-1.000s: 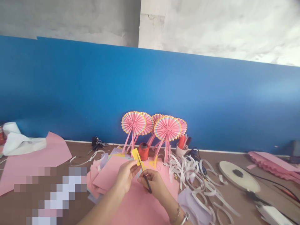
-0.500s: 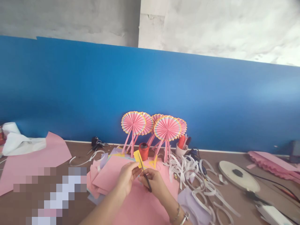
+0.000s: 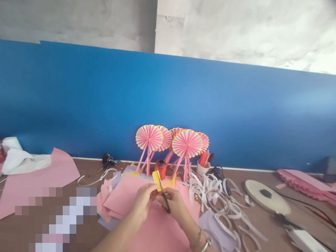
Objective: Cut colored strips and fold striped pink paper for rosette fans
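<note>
A small piece of yellow paper (image 3: pixel 155 177) is pinched in my left hand (image 3: pixel 145 198), its far end sticking up past the fingertips. Scissors (image 3: pixel 166 203) are gripped in my right hand (image 3: pixel 175 203), the dark handle showing below the fingers. Their narrow blades lie along the yellow paper, pointing away from me. Both hands are close together above a large pink paper sheet (image 3: pixel 154 231). Just beyond them stands a red roll-shaped object (image 3: pixel 160 169) with a dark top.
Pleated pink paper fans (image 3: pixel 187 144) on legs stand behind my hands. Curled white strips (image 3: pixel 220 199) and purple paper (image 3: pixel 217 227) lie to the right, beside a cream round device (image 3: pixel 267 197). Keys (image 3: pixel 109 161) lie back left. A blue partition (image 3: pixel 105 98) closes off the back.
The yellow paper has shifted slightly right and down, and the scissors' blades now lie further along its right side. My left hand has moved a little right, closer to my right hand.
</note>
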Motion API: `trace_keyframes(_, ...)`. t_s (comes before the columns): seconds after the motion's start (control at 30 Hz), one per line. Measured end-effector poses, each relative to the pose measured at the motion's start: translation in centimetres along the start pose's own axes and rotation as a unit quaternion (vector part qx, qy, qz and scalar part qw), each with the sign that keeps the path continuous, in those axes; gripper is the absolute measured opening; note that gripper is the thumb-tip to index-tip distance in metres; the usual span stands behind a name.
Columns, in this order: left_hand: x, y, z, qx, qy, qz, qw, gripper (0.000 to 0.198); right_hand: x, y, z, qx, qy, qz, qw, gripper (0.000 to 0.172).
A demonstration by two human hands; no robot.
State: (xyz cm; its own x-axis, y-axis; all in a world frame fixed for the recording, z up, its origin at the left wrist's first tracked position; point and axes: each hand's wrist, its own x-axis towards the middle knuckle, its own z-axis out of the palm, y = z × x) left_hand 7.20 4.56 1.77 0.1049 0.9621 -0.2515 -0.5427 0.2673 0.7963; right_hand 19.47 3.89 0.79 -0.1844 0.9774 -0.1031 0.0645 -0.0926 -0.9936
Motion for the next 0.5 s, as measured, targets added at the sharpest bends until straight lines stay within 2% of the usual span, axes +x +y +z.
trace_keyframes(0.17, 0.5, 0.1, -0.4, -0.012, 0.042, 0.011, 0.999, 0.016, 0.1, -0.2, 0.0, -0.024, 0.004, 0.018, 1.0, 0.049)
trace_keyframes(0.3, 0.9, 0.9, -0.8, -0.03, 0.093, 0.026, 0.995, 0.01, -0.1, -0.1, 0.0, -0.019, -0.039, 0.009, 0.999, 0.046)
trace_keyframes(0.5, 1.2, 2.0, -1.0, -0.05, 0.132, 0.036, 0.989, 0.012, -0.4, 0.1, 0.1, -0.025, -0.083, 0.018, 0.996, 0.046)
